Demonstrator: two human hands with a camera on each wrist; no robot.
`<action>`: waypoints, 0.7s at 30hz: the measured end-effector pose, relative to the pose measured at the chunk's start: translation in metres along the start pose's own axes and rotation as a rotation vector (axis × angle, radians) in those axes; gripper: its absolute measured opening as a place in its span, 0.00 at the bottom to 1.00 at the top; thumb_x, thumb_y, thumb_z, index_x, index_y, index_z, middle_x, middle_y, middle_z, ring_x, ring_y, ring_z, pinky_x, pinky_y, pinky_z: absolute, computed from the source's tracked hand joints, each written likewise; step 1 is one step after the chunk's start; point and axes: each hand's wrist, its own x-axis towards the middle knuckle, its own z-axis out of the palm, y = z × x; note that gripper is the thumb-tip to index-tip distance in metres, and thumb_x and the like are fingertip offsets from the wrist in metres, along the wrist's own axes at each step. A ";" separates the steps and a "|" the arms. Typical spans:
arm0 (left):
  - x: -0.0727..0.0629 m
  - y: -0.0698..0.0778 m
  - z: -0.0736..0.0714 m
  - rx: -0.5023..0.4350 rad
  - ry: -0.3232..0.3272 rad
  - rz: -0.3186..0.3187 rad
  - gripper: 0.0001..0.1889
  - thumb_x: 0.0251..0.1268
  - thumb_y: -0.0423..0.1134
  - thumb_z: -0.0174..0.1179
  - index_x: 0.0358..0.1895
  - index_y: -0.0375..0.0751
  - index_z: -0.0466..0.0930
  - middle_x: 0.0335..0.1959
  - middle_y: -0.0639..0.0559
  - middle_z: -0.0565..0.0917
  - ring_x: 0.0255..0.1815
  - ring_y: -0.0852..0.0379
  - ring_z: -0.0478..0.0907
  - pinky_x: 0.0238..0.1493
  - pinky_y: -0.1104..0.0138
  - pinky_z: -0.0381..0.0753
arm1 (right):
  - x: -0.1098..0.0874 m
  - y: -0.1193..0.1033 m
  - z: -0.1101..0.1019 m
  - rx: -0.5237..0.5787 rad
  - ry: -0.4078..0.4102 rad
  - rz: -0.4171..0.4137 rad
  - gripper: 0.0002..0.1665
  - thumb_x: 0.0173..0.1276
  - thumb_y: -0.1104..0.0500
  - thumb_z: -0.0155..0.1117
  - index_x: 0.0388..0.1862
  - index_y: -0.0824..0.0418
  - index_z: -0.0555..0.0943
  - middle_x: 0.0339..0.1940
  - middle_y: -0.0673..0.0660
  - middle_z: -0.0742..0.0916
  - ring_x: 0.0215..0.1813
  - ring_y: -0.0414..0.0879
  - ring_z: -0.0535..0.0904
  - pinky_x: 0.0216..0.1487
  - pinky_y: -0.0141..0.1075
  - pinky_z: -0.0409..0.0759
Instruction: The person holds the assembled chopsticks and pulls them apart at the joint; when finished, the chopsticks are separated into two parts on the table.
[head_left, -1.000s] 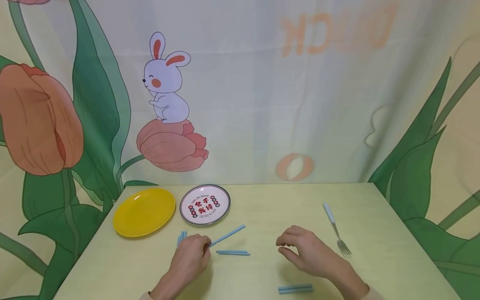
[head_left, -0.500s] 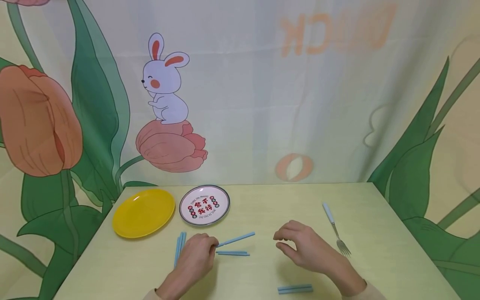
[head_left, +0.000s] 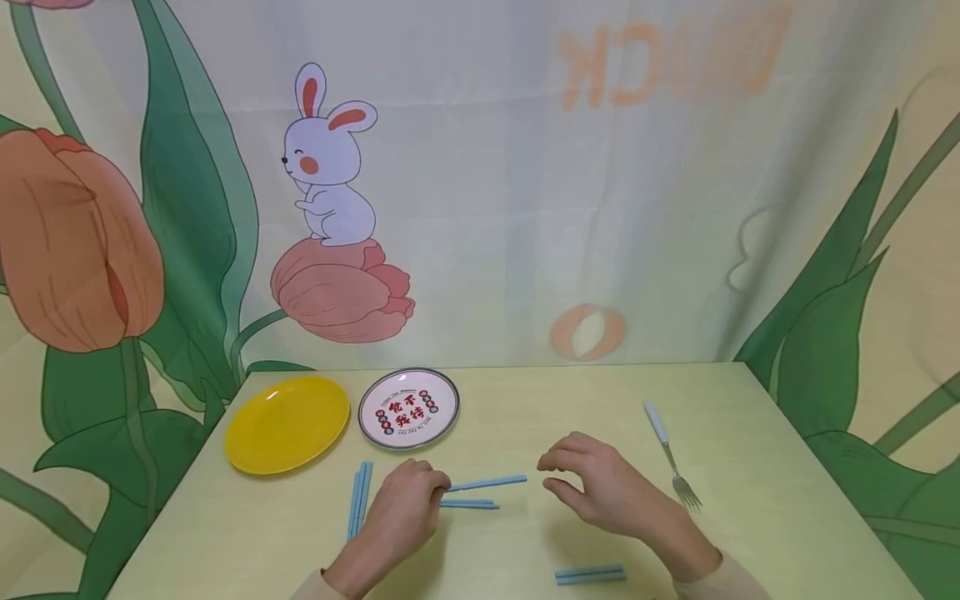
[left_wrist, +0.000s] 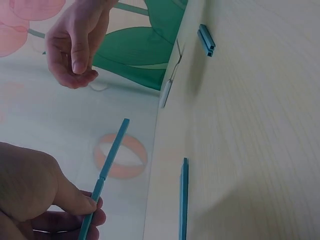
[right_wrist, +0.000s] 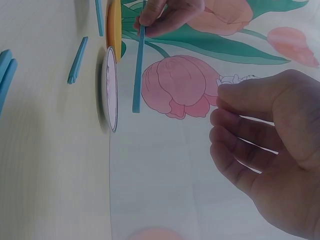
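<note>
My left hand [head_left: 411,502] pinches a slim blue chopstick [head_left: 491,482] between thumb and fingers, raised above the table. A step shows partway along this chopstick [left_wrist: 103,177] in the left wrist view, as where two segments meet. Its free end points right, towards my right hand [head_left: 600,483], which hovers with fingers loosely bent and nothing in them. Below the held chopstick, a pair of blue sticks [head_left: 472,504] lies on the table, partly behind my left hand. Several more blue sticks [head_left: 360,498] lie side by side left of that hand.
Another pair of short blue sticks [head_left: 590,575] lies near the front. A yellow plate [head_left: 287,425] and a white plate with red lettering [head_left: 409,380] stand at the back left. On the right lies a fork [head_left: 670,454] with a pale handle. A printed curtain [head_left: 480,208] hangs behind the table.
My left hand has moved right with the chopstick, which has swung from slanting upward to nearly level. The sticks at left show more fully. My right hand has shifted slightly left and away from me.
</note>
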 end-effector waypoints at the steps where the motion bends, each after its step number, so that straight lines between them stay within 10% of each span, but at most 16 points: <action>1: 0.001 0.001 0.000 0.000 -0.001 0.001 0.07 0.57 0.27 0.62 0.32 0.41 0.88 0.24 0.56 0.81 0.28 0.60 0.73 0.33 0.67 0.74 | 0.001 0.000 0.000 0.002 -0.001 0.002 0.09 0.59 0.62 0.72 0.39 0.54 0.84 0.38 0.45 0.85 0.43 0.39 0.80 0.43 0.30 0.80; 21: 0.009 0.014 0.001 -0.033 -0.003 0.042 0.07 0.59 0.28 0.63 0.33 0.43 0.88 0.25 0.57 0.81 0.29 0.61 0.71 0.32 0.70 0.72 | 0.008 -0.002 0.010 0.027 -0.028 0.020 0.09 0.58 0.61 0.73 0.39 0.56 0.84 0.38 0.46 0.85 0.43 0.40 0.80 0.43 0.32 0.81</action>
